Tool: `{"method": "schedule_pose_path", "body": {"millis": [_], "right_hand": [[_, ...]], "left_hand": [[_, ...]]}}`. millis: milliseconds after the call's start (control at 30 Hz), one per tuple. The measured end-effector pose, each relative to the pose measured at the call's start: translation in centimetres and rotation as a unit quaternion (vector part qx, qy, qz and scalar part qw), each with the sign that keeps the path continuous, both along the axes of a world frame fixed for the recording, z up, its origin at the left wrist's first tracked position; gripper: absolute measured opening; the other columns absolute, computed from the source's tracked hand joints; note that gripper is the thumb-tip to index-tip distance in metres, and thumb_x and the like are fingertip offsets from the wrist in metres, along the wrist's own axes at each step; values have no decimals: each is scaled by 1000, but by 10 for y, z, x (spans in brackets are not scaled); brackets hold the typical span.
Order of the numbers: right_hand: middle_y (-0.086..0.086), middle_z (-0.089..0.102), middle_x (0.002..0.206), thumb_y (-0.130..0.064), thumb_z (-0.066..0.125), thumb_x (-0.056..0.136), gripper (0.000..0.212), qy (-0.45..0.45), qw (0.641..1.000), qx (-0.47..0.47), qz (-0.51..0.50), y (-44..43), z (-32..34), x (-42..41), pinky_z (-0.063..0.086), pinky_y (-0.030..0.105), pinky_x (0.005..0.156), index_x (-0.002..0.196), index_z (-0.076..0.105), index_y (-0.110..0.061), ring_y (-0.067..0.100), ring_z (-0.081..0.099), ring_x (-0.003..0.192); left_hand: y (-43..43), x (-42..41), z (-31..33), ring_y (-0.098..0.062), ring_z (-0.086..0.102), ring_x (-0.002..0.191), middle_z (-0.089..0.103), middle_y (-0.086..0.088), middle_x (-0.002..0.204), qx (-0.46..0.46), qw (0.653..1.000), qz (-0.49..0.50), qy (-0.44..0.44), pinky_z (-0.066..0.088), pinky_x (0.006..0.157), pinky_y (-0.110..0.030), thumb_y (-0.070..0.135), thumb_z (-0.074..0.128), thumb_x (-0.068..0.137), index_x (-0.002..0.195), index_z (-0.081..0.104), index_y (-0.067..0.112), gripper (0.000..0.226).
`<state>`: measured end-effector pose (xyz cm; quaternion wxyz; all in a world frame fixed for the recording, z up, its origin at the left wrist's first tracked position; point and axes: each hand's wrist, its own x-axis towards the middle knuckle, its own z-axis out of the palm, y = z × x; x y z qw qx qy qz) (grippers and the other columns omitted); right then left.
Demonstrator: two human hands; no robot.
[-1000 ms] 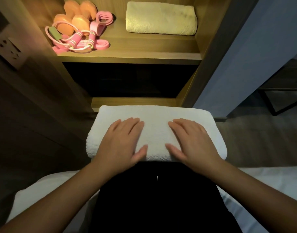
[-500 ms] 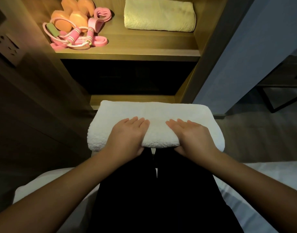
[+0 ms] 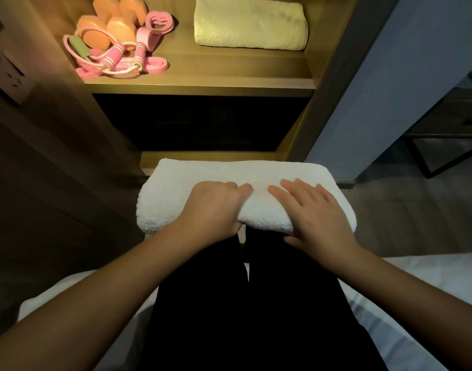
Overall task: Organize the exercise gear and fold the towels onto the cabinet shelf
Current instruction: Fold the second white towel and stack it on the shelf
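Note:
A folded white towel (image 3: 237, 175) lies across my knees in front of the cabinet. My left hand (image 3: 213, 210) grips its near edge, fingers curled over the top. My right hand (image 3: 313, 210) lies across the towel's right part with its thumb under the near edge. On the lit cabinet shelf (image 3: 202, 85) a folded cream towel (image 3: 250, 24) lies at the right. At the left sit orange dumbbells (image 3: 114, 28), a pink jump rope (image 3: 114, 58) and pink resistance bands (image 3: 154, 65).
A dark lower compartment (image 3: 200, 121) opens under the shelf. A wall socket (image 3: 6, 74) is on the left panel. A blue-grey wall (image 3: 406, 76) stands at the right, with a dark metal-framed table (image 3: 448, 145) beyond. I sit on a white bed (image 3: 430, 277).
Both hands slid from flat on top of the towel to its near edge and took hold. The towel's near edge has been bunched up and drawn further from me.

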<state>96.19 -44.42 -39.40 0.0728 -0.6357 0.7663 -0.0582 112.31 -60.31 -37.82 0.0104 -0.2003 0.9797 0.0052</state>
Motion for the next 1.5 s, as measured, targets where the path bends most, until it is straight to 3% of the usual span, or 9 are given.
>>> {"method": "schedule_pose_path", "body": {"millis": [167, 300, 433, 533, 667, 800, 1133, 1300, 1500], "right_hand": [[11, 67, 119, -25, 85, 71, 60, 25, 995, -89, -43, 14, 7, -10, 54, 45, 83, 124, 62, -10, 34, 66, 103], [9, 74, 97, -23, 88, 66, 49, 35, 997, -74, -4, 7, 12, -17, 58, 40, 57, 109, 69, -10, 32, 70, 79], [0, 65, 123, -44, 78, 78, 57, 50, 998, -34, 14, 3, 11, -25, 54, 33, 74, 127, 58, -22, 22, 64, 103], [3, 58, 137, -43, 83, 73, 75, 34, 999, -33, -6, 8, 10, -26, 52, 40, 90, 137, 51, -20, 25, 58, 119], [8, 69, 121, -25, 83, 77, 57, -3, 998, -54, -22, 10, 9, -32, 57, 42, 78, 129, 62, -15, 33, 69, 101], [0, 68, 124, -32, 74, 86, 49, -41, 999, -30, -14, 4, 12, -42, 54, 38, 90, 133, 60, -26, 27, 66, 109], [4, 63, 130, -35, 77, 83, 58, -34, 998, -36, -43, 13, 10, -33, 53, 37, 87, 134, 54, -19, 28, 64, 112], [8, 71, 115, -26, 83, 76, 52, -11, 998, -53, -14, 14, 11, -36, 57, 41, 70, 123, 62, -13, 33, 70, 95], [13, 66, 124, -30, 89, 68, 68, 24, 998, -47, -28, 16, 10, -29, 58, 44, 76, 126, 61, -10, 35, 67, 104]], "left_hand": [[-9, -8, 7, -25, 61, 96, 62, 0, 111, 11, 999, 5, -42, 49, 78, -36, 44, 63, 82, 131, 41, 26, 57], [27, -20, -3, -29, 46, 120, 43, -9, 135, 21, 999, 1, -43, 39, 100, -45, 47, 70, 78, 140, 25, 21, 81], [28, -42, -2, -24, 54, 81, 59, -2, 98, -9, 1000, 0, 4, 32, 61, -31, 32, 61, 85, 121, 46, 18, 41], [14, -46, 6, -24, 48, 68, 63, -2, 85, -2, 1000, -5, -12, 25, 55, -30, 34, 65, 82, 113, 52, 20, 37], [19, -49, 2, -24, 46, 66, 64, -2, 88, 4, 1000, -13, -9, 26, 53, -29, 33, 63, 81, 111, 51, 19, 35], [31, -37, -12, -23, 58, 101, 57, -4, 122, 13, 999, -30, 24, 45, 81, -33, 48, 67, 81, 134, 38, 22, 66], [10, -45, -4, -23, 62, 90, 64, 1, 104, 4, 998, -54, 35, 34, 62, -30, 54, 66, 80, 123, 48, 27, 53], [8, -8, -16, -24, 53, 121, 56, -2, 132, 8, 995, -79, 66, 38, 104, -41, 52, 77, 73, 138, 44, 21, 79], [-3, 51, -19, -39, 47, 131, 51, -19, 141, -66, 995, 6, 80, 19, 110, -62, 68, 47, 86, 141, 51, 13, 78]]}}
